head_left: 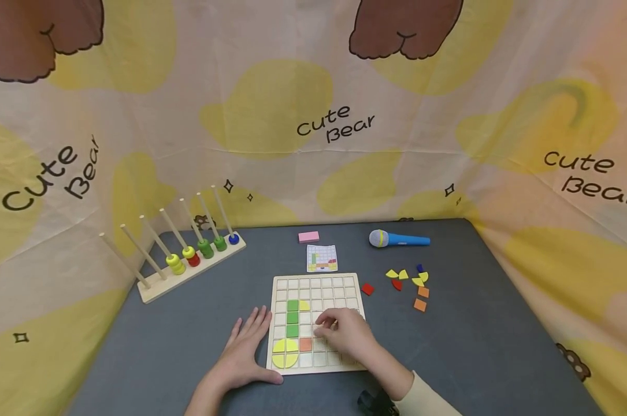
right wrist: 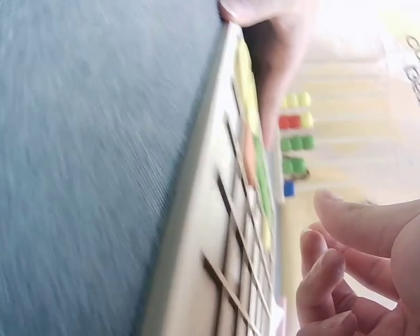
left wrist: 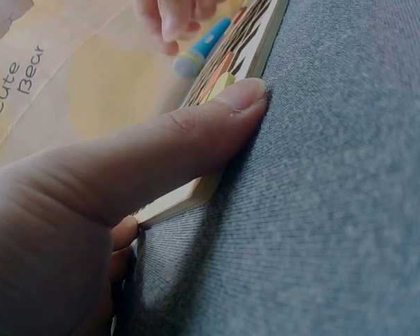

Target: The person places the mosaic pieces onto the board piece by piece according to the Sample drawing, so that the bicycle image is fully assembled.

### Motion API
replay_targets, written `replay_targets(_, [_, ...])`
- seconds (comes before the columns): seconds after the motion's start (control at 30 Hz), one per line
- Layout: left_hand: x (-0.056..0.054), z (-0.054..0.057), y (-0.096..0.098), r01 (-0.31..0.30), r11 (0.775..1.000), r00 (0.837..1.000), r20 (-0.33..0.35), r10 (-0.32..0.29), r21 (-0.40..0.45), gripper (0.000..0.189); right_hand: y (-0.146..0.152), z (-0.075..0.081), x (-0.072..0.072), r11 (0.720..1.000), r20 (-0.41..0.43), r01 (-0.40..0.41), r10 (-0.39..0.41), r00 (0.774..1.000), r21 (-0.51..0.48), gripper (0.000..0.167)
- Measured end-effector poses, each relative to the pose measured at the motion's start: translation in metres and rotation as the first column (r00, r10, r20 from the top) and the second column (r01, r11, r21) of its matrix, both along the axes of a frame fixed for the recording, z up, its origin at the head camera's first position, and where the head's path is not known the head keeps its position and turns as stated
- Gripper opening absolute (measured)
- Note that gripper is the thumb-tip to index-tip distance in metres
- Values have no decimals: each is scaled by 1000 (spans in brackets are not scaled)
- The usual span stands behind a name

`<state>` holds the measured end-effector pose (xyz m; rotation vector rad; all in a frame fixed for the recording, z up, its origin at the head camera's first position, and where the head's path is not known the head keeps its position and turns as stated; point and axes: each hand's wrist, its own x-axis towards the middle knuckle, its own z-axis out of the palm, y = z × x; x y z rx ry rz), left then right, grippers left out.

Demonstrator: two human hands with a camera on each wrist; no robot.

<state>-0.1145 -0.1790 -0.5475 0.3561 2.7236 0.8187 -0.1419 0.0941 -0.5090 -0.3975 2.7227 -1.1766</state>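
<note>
The wooden grid board (head_left: 343,283) lies flat on the table. My left hand (head_left: 242,353) rests at its near left corner, fingers spread along the left side. In the left wrist view the thumb (left wrist: 189,129) lies along the near edge. Over the middle of the grid hovers my right hand (head_left: 348,334), fingers loosely curled. The right wrist view shows nothing between thumb and fingertips (right wrist: 329,269). On the board are three green squares (head_left: 292,318) in a column, a yellow quarter piece (head_left: 304,305), an orange square (head_left: 305,345) and several yellow quarters forming a circle (head_left: 278,346).
Right of the board lie a red square (head_left: 367,289), a red quarter piece (head_left: 397,285), yellow quarters (head_left: 392,274) and orange squares (head_left: 419,304). Behind it are a pattern card (head_left: 322,258), a pink block (head_left: 308,237) and a toy microphone (head_left: 404,239). A peg abacus (head_left: 188,271) stands left.
</note>
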Motion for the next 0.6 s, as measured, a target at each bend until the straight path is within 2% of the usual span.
replay_targets(0.23, [-1, -2, -3, -12, 1000, 1000, -1, 12, -6, 143, 35, 9, -6, 986, 4, 160, -160, 987, -43, 13])
replay_targets(0.43, [-1, 1, -2, 0, 1000, 1000, 11, 0, 14, 142, 79, 7, -13, 949, -11, 315, -316, 949, -20, 16])
replay_targets(0.6, [-1, 0, -1, 0, 1000, 1000, 12, 0, 10, 142, 122, 4, -22, 924, -51, 382, -380, 924, 34, 18])
